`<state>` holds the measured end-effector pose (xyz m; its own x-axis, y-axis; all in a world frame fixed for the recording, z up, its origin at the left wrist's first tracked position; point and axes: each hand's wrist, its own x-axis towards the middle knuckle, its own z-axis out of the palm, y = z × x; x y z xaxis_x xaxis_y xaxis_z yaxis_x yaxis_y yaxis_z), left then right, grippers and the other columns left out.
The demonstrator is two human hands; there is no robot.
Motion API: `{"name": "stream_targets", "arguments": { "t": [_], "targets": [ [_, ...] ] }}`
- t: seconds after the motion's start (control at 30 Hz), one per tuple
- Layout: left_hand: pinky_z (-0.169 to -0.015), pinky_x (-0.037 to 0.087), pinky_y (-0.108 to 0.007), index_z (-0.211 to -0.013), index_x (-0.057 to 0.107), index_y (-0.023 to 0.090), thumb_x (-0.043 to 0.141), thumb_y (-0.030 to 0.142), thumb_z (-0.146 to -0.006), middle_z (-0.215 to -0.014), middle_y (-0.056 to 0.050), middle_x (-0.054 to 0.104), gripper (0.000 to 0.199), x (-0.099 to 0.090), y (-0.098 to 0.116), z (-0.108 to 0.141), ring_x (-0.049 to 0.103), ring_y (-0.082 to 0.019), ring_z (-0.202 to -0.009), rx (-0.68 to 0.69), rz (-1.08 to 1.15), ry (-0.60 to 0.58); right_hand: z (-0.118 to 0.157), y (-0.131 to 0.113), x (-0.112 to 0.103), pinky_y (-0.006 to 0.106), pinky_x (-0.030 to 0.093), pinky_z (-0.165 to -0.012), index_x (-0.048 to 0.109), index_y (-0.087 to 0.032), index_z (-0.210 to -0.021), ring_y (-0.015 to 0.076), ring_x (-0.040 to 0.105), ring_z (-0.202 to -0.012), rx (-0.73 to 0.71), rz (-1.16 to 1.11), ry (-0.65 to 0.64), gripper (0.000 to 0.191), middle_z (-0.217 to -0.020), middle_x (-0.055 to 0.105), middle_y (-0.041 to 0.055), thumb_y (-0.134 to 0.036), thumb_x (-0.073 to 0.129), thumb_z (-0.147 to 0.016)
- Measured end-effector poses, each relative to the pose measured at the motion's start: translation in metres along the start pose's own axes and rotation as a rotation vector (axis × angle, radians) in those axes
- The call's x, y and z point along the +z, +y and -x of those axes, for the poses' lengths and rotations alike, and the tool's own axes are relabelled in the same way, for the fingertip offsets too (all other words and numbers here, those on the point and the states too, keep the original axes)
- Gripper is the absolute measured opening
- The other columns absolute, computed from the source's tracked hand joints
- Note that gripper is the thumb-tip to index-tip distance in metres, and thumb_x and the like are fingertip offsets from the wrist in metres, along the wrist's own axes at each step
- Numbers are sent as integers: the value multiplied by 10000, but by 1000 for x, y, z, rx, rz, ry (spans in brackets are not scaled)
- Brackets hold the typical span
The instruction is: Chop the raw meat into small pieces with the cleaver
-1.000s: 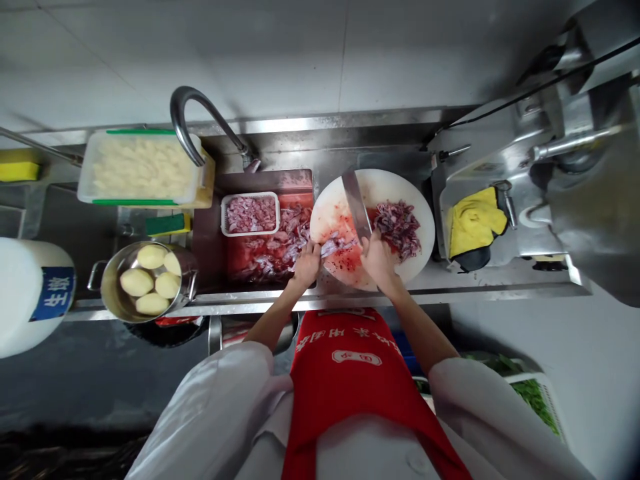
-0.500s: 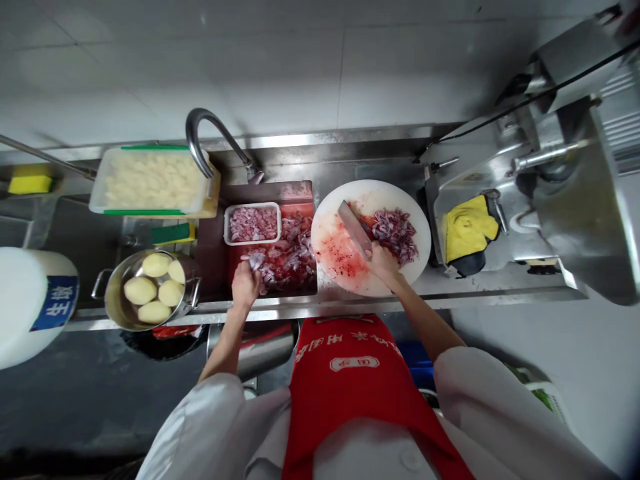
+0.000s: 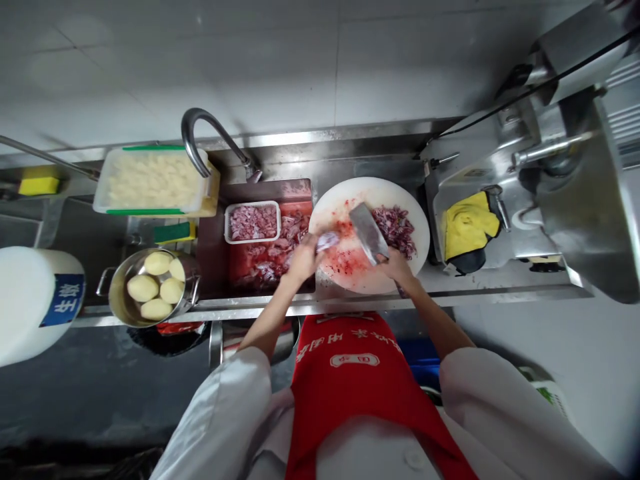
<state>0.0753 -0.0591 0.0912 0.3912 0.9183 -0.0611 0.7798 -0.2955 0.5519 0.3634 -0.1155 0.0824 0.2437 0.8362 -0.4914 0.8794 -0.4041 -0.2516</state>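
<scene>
The left hand (image 3: pixel 303 259) is at the sink's right edge, its fingers closed on a pale purple piece of meat (image 3: pixel 327 241) that sticks out over the left side of the round white cutting board (image 3: pixel 345 193); whether the meat touches the board, I cannot tell. The right hand (image 3: pixel 397 267) is wrapped firmly around the handle of a cleaver (image 3: pixel 369 233), whose broad blade slants across the middle of the board. Just right of the blade lies a heap of cut purple meat (image 3: pixel 397 230), and red stains mark the board.

In the sink (image 3: pixel 210 247), more meat (image 3: pixel 275 257) lies loose in reddish liquid beside a white basket (image 3: pixel 253 241) of smaller pieces.

At far left, a white bucket (image 3: pixel 23 307) bears a blue label (image 3: pixel 63 300) with white Chinese characters, seen at a slant, that appear to read 生嫩. The red apron (image 3: pixel 350 400) carries a row of white characters, above a white-edged badge (image 3: pixel 355 360) with further characters; both are too small to read surely. A metal pot (image 3: pixel 116 300) of peeled potatoes (image 3: pixel 143 288) stands near the bucket.
</scene>
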Motion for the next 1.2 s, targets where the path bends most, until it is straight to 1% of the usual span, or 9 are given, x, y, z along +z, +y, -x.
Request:
{"name": "stream_targets", "arguments": {
  "t": [0.1,0.23,0.4,0.57,0.7,0.83,0.93,1.03,1.2],
  "targets": [
    [-988,449,-438,-1262,574,156,649,295,-891,-1239,-182,599,403,43,32,-16,559,-339,-1146,-67,-112,-75,-1,23,-12,270,453,-844,643,-29,-1211,258,668,-1074,21,-3,53,350,-1132,724,206,-253,507,-980],
    [-1025,391,-557,-1412,491,118,626,471,-910,-1347,-245,529,628,74,39,2,481,-430,-1236,-206,-282,1,4,33,-18,286,445,-836,601,-32,-1236,264,660,-1076,55,12,59,340,-1165,704,215,-240,497,-988],
    [-998,445,-470,-1439,460,107,568,433,-958,-1313,-230,560,591,72,24,32,542,-374,-1188,-214,-309,-41,15,13,-18,313,447,-840,546,-48,-1293,278,681,-1037,52,30,40,346,-1082,712,212,-218,463,-1004],
    [-882,529,-377,-1457,439,141,593,300,-948,-1383,-213,542,555,68,10,43,656,-301,-1079,-278,-60,-88,32,-21,-16,307,456,-808,527,-80,-1291,270,705,-987,11,38,52,332,-1044,727,189,-265,403,-1045],
    [-960,528,-386,-1374,526,179,705,240,-856,-1269,-151,650,551,68,-5,49,656,-276,-1123,-266,286,46,49,-47,-10,303,462,-815,545,-98,-1274,258,710,-965,-41,71,32,337,-1021,737,176,-291,367,-1062],
    [-836,545,-306,-1170,606,178,753,238,-790,-1055,-80,719,412,72,-15,53,692,-201,-919,-352,589,181,61,-78,8,296,474,-802,514,-110,-1331,252,722,-945,-126,63,-31,380,-1013,744,167,-334,349,-1072],
    [-750,517,-261,-1007,630,178,749,299,-797,-933,-46,713,270,75,-17,53,659,-159,-790,-378,656,257,61,-97,25,300,484,-805,482,-95,-1376,268,723,-983,-172,93,-94,415,-1039,745,180,-348,384,-1061],
    [-683,476,-238,-941,640,177,750,338,-798,-848,-25,687,243,77,-17,51,613,-141,-725,-395,681,300,58,-105,28,297,492,-811,498,-95,-1360,264,720,-999,-156,121,-112,398,-1053,749,179,-317,358,-1061],
    [-556,382,-211,-903,618,181,745,389,-799,-665,48,563,265,80,-18,52,485,-94,-553,-443,801,305,61,-112,16,310,493,-766,461,-107,-1414,279,728,-947,-125,119,35,462,-993,744,168,-371,284,-1080]
  ]
}}
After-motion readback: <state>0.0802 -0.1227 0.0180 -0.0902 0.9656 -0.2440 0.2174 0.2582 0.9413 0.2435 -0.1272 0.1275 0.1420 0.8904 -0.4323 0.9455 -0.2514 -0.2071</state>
